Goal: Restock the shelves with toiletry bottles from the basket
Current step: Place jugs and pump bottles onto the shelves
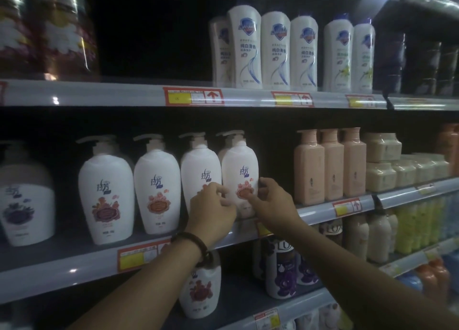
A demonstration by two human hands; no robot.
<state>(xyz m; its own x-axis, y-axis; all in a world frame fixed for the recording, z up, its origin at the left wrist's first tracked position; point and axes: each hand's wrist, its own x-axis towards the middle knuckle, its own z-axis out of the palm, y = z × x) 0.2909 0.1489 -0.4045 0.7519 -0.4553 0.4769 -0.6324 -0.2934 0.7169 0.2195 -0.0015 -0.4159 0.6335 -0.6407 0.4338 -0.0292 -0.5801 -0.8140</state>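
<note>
Two bare arms reach up from the bottom of the frame. The left wrist wears a dark bead bracelet [193, 243]. Just past it, in the middle of the frame, the left grip [211, 206] has its fingers curled on the left edge of a white pump bottle [240, 173]. The right grip [274, 201] pinches the right edge of the same bottle with thumb and fingers. So both hold it, one on each side.

Below the arms is the lower shelf [298, 302]. On it stand a flower bottle [201, 290] with a red flower on it and a purple LUX bottle [280, 272]. Yellow bottles [417, 227] are at the lower right.

The held bottle stands upright on the middle shelf [74, 262]. It has a red flower label. It is at the right end of a row, and three matching bottles [156, 190] stand to its left. One more pump top peeks out from behind it. At the far left of that shelf is a purple-label bottle [24, 198]. To the right stand three pink square bottles [330, 165], then cream tubs [382, 155] in a stack.

Higher up is the top shelf [124, 93], with red and yellow price tags [193, 96] on its edge. Tall white bottles [273, 51] with a blue shield stand at the upper right. Blurry packs [44, 29] fill the upper left.
</note>
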